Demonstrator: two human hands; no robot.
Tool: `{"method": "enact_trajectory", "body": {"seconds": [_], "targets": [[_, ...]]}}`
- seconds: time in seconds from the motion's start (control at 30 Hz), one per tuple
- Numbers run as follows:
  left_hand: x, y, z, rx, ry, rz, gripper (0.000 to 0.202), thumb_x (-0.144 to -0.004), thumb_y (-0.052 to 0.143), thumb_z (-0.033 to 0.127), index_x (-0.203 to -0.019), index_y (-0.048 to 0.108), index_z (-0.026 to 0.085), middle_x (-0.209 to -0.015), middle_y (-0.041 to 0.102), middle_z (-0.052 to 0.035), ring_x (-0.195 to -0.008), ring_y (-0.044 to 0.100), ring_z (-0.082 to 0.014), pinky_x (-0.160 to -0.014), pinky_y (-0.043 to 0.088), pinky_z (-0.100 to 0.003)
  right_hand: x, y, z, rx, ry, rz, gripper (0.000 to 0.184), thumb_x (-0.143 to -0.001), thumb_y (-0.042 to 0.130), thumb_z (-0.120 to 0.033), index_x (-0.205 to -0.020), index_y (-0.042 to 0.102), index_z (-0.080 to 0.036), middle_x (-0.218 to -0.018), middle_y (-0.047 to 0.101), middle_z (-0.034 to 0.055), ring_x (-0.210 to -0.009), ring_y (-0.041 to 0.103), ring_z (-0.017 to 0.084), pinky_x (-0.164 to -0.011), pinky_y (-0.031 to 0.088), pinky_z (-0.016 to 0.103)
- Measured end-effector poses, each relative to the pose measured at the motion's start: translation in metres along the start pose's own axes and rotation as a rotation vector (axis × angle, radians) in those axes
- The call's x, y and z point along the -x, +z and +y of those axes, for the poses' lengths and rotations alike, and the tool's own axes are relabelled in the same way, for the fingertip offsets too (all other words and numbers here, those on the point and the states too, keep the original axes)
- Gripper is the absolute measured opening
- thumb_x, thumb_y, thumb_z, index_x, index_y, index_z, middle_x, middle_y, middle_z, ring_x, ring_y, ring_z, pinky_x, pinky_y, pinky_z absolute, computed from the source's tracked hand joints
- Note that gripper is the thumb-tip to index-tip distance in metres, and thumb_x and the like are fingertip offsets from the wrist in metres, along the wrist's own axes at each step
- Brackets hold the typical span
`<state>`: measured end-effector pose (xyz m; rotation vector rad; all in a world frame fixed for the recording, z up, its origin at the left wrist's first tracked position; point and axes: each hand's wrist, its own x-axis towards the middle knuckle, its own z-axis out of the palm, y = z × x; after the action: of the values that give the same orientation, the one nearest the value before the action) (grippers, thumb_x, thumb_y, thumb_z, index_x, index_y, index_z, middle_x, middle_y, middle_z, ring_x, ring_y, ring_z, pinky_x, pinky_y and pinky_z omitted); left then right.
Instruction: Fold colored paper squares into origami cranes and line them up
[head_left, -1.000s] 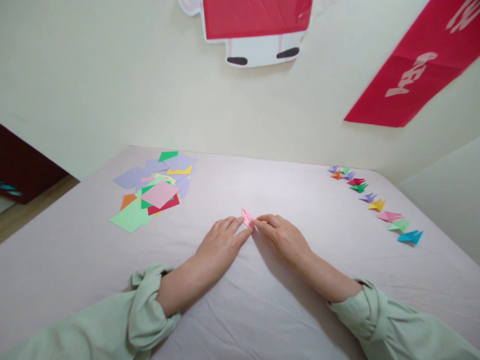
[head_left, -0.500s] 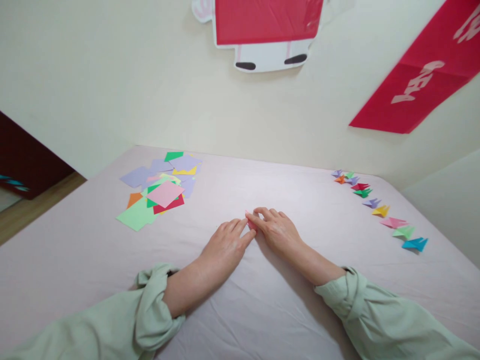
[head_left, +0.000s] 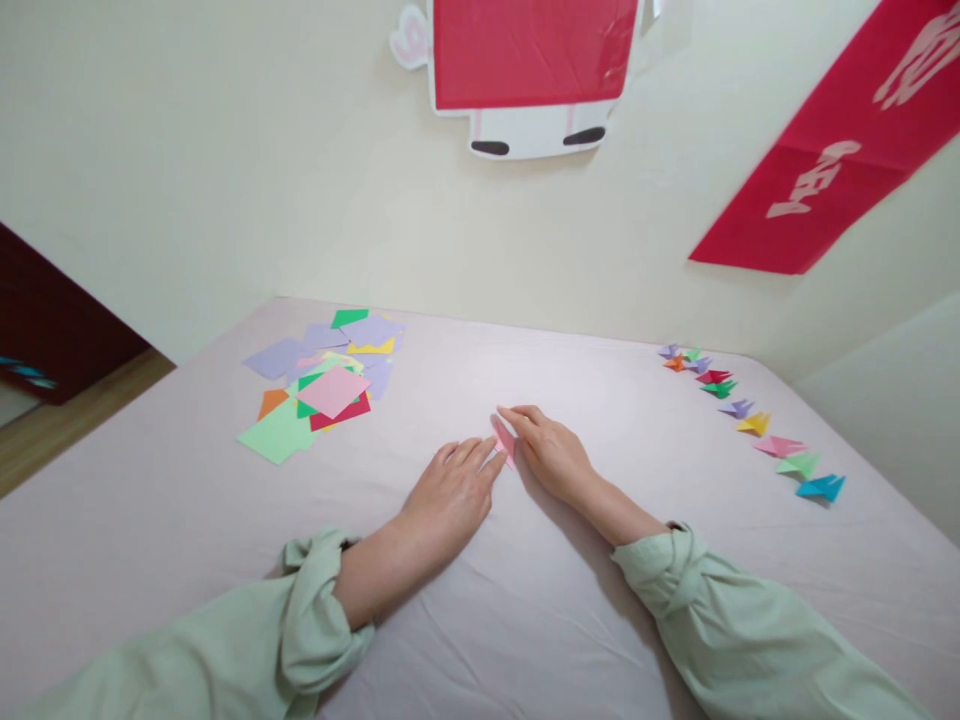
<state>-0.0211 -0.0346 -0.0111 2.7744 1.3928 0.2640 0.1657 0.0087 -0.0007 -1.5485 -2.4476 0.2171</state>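
Note:
A small folded piece of pink paper lies on the pale sheet in front of me. My left hand has its fingertips on the paper's left side and holds it there. Just to the right, my right hand has its fingers stretched out, with the index fingertip near the paper's far end. It does not appear to grip the paper; part of its fingers is hidden behind the hand.
On the left is a loose pile of coloured paper squares. Several folded paper figures, including a blue one, form a slanting row on the right. A wall with red decorations rises behind the covered surface.
My right hand has eased off the pink paper, its fingers straightening, and more of the paper shows. The left hand stays on it. The view has shifted slightly.

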Motion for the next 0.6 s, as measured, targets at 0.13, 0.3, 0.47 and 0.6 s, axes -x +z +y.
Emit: {"method": "enact_trajectory", "body": {"seconds": [0.13,0.3,0.47,0.6], "targets": [[-0.007,0.005,-0.007,0.029,-0.022,-0.01,0.049,-0.093,0.041,0.025,-0.141,0.041,0.02,-0.148,0.046,-0.0051,-0.134,0.04,-0.0236,-0.11,0.031,-0.044,0.016,-0.001,0.005,-0.169,-0.031,0.054,0.047,-0.088,0.038,-0.004,-0.13,0.055,-0.018,-0.125,0.059,0.0093,-0.112,0.057,0.017,-0.095,0.045,0.029],[-0.025,0.009,-0.012,0.053,-0.045,-0.006,0.048,-0.094,0.039,0.03,-0.141,0.042,0.021,-0.148,0.045,-0.0048,-0.136,0.038,-0.0238,-0.111,0.029,-0.045,0.027,-0.003,-0.001,0.006,-0.037,0.048,0.039,-0.09,0.041,-0.007,-0.121,0.06,-0.019,-0.124,0.06,0.0099,-0.105,0.056,0.02,-0.091,0.045,0.034],[-0.041,0.01,-0.014,0.071,-0.033,0.039,0.046,-0.092,0.042,0.026,-0.137,0.046,0.016,-0.144,0.049,-0.0083,-0.133,0.041,-0.0243,-0.11,0.031,-0.044,0.02,-0.004,-0.005,0.243,0.028,-0.012,0.036,-0.093,0.042,-0.013,-0.127,0.055,-0.019,-0.13,0.057,0.0102,-0.102,0.055,0.024,-0.082,0.044,0.036],[-0.044,0.009,-0.015,0.096,-0.028,0.071,0.043,-0.091,0.045,0.024,-0.132,0.048,0.016,-0.14,0.052,-0.01,-0.129,0.044,-0.024,-0.108,0.033,-0.043,0.017,-0.007,-0.005,0.277,0.047,-0.037,0.034,-0.095,0.041,-0.015,-0.126,0.055,-0.02,-0.129,0.058,0.0097,-0.103,0.054,0.024,-0.082,0.042,0.036]]}}
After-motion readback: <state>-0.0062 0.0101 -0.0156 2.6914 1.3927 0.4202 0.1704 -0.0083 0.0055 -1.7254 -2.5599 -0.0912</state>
